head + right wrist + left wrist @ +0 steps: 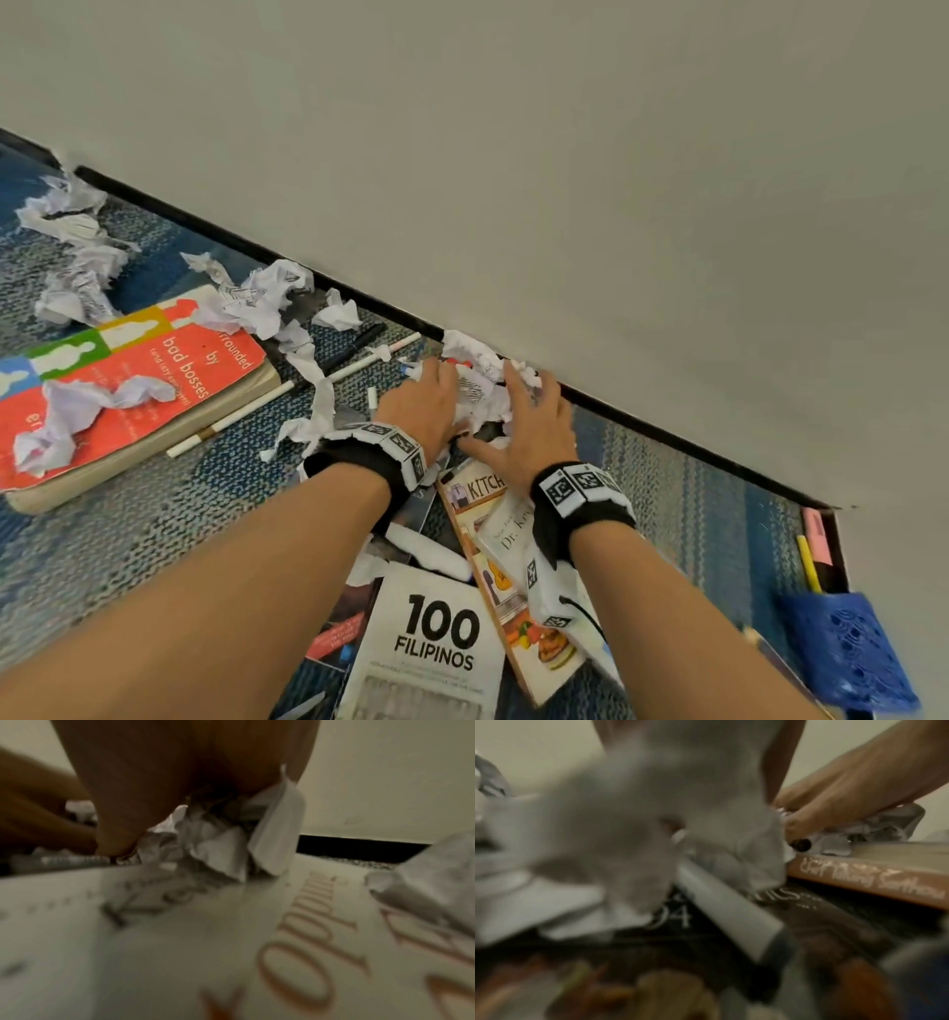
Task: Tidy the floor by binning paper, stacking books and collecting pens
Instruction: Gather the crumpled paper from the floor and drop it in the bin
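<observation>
A: Paper is lying in a crumpled heap by the wall, far in the middle. Where are the hands?

B: The left hand and right hand are pressing in on the heap from both sides, fingers curling round it.

A: And the books?

B: A red book is lying to the left with more paper on it. Other books are lying near, under the wrists.

A: Pens?

B: White pens are lying beside the red book. A blue cup is sitting near right.
</observation>
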Motion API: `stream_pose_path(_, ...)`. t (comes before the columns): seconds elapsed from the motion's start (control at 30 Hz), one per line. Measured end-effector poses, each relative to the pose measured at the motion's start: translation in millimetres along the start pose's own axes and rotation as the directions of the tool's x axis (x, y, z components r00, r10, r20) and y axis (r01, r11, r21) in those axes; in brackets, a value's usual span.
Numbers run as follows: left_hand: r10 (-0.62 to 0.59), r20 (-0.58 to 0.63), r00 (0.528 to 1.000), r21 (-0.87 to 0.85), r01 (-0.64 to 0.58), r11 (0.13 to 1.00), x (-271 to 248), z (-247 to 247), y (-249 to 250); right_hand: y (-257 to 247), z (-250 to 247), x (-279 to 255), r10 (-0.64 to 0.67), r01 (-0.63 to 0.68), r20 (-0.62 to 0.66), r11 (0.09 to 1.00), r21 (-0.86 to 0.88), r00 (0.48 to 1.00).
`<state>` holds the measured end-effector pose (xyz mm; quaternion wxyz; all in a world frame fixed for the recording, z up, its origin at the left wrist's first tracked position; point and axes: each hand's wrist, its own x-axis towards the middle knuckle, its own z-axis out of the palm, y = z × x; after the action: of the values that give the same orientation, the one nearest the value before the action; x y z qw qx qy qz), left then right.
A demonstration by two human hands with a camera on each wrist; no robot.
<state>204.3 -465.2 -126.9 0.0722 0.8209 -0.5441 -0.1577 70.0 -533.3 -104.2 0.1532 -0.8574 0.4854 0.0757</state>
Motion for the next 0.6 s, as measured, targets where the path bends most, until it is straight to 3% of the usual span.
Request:
stream_pose_path(0.1,0.045,-0.035,0.998,-0.030,-0.046,0.999,1,4,-6,-1,10,4,-0.023,0.026,0.033,0.997,-0.076,0.999)
stream_pose_path(0.27,0.105,-0.020,0.994,-0.039,-0.106,0.994,9,6,-10,3,9,10,-0.077,0.067,-0.098,0.992,-0.107,0.992)
stream_pose_path(0.47,0.125,0.159,0.979,0.016,-0.130,0.991,25,-7,-8,10,1,20,-0.109,0.109,0.013,0.992,-0.068,0.994)
stream_pose_path(0.6,0.205,0.186,0.961,0.077,-0.222,0.972,26,-21,-7,7,-13,22,-0.205,0.212,0.072,0.972,-0.102,0.976)
